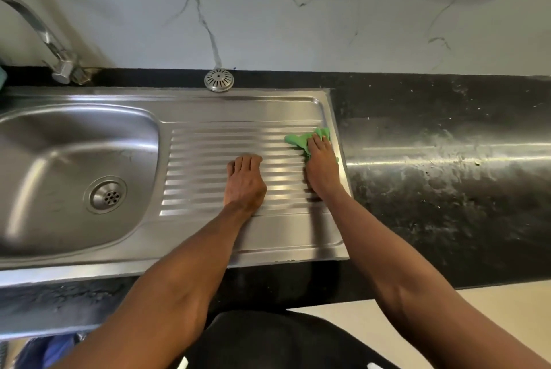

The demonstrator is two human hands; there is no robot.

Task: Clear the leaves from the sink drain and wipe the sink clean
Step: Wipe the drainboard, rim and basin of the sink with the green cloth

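Observation:
A steel sink (44, 145) fills the left of the view, and its drain (108, 195) shows no leaves. To its right lies the ribbed drainboard (208, 142). My right hand (320, 169) presses a green cloth (298, 139) flat on the drainboard's far right corner. My left hand (245, 183) rests palm down on the ribs in the middle, its fingers together and nothing in it.
A chrome tap (44, 37) curves up at the back left. A round steel strainer cap (218, 80) sits on the black counter behind the drainboard. Black stone counter (447, 175) runs to the right; a marble wall stands behind.

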